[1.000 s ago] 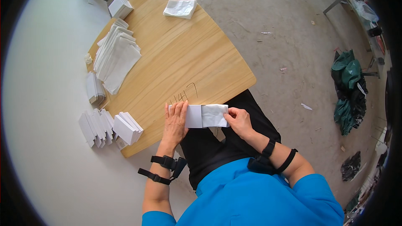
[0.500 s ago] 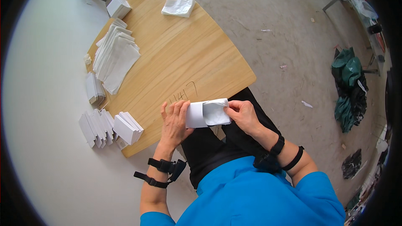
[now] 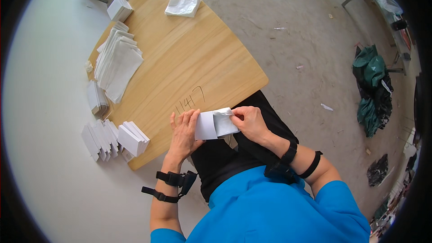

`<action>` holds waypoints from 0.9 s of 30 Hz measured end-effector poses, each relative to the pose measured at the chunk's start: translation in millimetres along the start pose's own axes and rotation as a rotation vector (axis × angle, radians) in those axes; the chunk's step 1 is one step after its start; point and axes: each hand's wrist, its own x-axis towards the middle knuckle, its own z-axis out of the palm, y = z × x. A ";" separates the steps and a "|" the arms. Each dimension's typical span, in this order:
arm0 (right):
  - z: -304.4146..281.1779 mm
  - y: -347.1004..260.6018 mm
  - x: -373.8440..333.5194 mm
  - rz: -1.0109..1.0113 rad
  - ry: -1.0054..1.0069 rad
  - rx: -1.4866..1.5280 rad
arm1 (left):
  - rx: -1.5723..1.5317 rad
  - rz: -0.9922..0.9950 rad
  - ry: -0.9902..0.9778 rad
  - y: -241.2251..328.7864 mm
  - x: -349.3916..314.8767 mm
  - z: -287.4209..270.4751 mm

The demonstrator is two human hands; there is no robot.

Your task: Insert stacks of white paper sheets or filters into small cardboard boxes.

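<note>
Above my lap, at the table's near edge, I hold a small white cardboard box [image 3: 205, 127]. My left hand [image 3: 183, 130] grips its left end, with the fingers along the upper edge and the thumb beneath. From the right end of the box sticks a folded, thin white sheet [image 3: 223, 125], soft and wrinkled, partly inside. My right hand [image 3: 250, 121] pinches the outer end of this sheet between thumb and fingers. How far the sheet reaches into the box is hidden by the cardboard.
On the wooden table [image 3: 193, 49], a fanned stack of white sheets [image 3: 118, 63] lies to the left and a smaller stack [image 3: 182, 6] at the far side. Several white boxes [image 3: 133, 138] stand along the left edge. Dark green and black bags [image 3: 371, 90] lie on the floor at right.
A little less of the folded sheet sticks out of the box, and my right hand is closer to my left. The whole view has shifted slightly.
</note>
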 end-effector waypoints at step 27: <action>20.7 -38.1 -17.5 -0.088 0.109 0.165 | 0.080 -0.051 0.391 37.1 -8.9 7.6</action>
